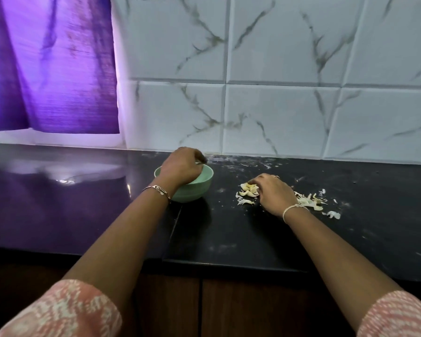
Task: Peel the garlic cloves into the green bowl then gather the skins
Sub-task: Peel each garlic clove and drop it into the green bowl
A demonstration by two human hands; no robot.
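Note:
A pale green bowl (192,190) stands on the black counter (229,234), left of centre. My left hand (180,167) hovers over the bowl and hides most of its inside. Its fingers curl down at the far rim, and what they hold, if anything, is hidden. To the right lies a loose pile of pale garlic skins (247,193). My right hand (272,194) lies on top of the pile with its fingertips curled into the skins at the left end. More skins (310,201) spread out from under its wrist to the right.
A marble-patterned tile wall (277,81) rises directly behind the counter. A purple curtain (51,64) hangs at the back left. Small skin flakes and white dust (231,160) dot the counter near the wall. The counter's front edge (229,266) sits above dark cabinet doors.

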